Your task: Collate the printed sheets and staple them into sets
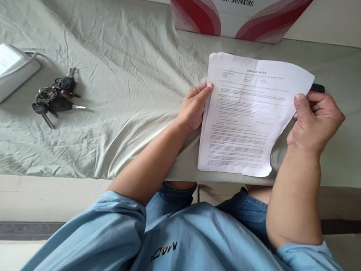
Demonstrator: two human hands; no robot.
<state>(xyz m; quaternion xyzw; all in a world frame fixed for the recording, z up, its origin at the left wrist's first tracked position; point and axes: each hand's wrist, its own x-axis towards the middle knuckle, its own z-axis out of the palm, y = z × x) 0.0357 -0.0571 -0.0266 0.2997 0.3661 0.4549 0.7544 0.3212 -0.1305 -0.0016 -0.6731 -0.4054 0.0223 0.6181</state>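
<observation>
Lengthwise, sheets [248, 112] tilted away, rightward.

"OVERLEAF NOTES" heading at the top of the paper [248, 112], smaller print below too fine to read, "PURIFIED WATER FOR DRINKING" on the box [245, 7] at the table's far edge, mirrored letters, roughly "MADE", on the shirt [165, 250]

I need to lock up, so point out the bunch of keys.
In the head view, the bunch of keys lies on the left of the cloth-covered table, beside the white device, well left of the left hand.
</observation>
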